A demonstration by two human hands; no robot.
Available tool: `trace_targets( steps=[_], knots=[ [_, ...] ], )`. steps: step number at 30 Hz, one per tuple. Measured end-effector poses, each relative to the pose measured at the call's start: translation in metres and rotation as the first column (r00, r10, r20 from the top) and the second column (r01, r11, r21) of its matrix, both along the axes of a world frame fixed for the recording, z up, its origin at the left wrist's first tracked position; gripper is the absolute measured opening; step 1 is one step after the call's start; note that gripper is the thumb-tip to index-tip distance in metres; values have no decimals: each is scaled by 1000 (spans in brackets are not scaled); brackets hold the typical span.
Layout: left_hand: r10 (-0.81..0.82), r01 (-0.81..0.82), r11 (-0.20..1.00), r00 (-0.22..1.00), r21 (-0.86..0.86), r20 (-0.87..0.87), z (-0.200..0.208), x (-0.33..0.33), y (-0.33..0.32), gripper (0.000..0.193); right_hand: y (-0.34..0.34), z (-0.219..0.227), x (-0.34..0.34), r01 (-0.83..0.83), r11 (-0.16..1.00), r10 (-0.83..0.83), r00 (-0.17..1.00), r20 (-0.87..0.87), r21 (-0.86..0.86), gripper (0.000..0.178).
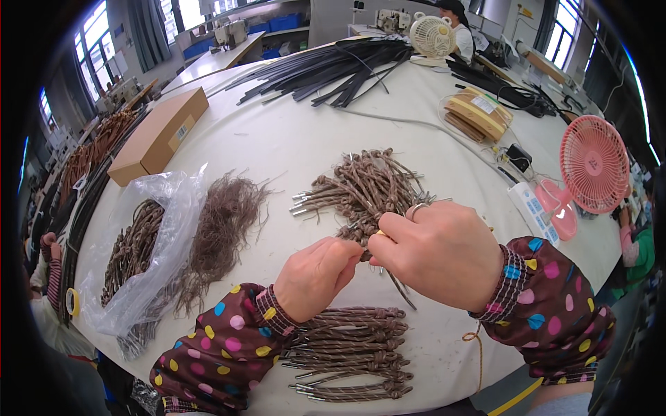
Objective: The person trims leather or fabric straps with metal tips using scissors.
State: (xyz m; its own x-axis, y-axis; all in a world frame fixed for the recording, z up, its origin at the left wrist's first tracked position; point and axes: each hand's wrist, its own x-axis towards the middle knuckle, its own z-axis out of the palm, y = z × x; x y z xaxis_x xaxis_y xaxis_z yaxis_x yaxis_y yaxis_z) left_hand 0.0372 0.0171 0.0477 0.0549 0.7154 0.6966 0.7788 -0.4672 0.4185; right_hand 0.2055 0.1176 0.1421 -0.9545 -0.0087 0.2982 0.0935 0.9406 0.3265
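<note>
Over the white table, my left hand (316,277) and my right hand (444,256) meet, fingers closed in a pinch on a brown cord (365,255); most of it is hidden by my fingers. A thin dark end (402,291) slants out below the right hand. Just beyond lies a loose pile of knotted brown cords (368,180) with silvery metal tips. Nearer me, several knotted cords (350,347) lie side by side in a row, tips to the left. Left of my hands are a tangle of brown threads (222,225) and a clear plastic bag (177,256) holding more cords.
A cardboard box (163,135) stands at the far left, black straps (319,73) at the back. To the right are a pink fan (594,163), a white power strip (531,210) and a yellow-brown packet (479,114). A person (461,38) is behind a cream fan (433,36).
</note>
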Motion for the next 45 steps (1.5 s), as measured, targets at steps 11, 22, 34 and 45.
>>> trace_targets(
  steps=[11,22,34,45],
  knots=[
    [-74,88,995,970,50,-232,-11,-4,4,27,8,-2,-3,-41,996,48,995,89,-82,18],
    [155,131,886,821,-445,550,0,3,0,4,13,-64,7,-93,551,-225,940,-255,-829,37],
    [35,159,945,821,-286,570,-8,3,8,33,14,-94,1,-100,-84,-446,893,-52,-991,19],
    [186,-188,982,971,-5,-152,-5,-5,7,29,10,-81,1,-13,-460,-374,910,180,-888,23]
  ],
)
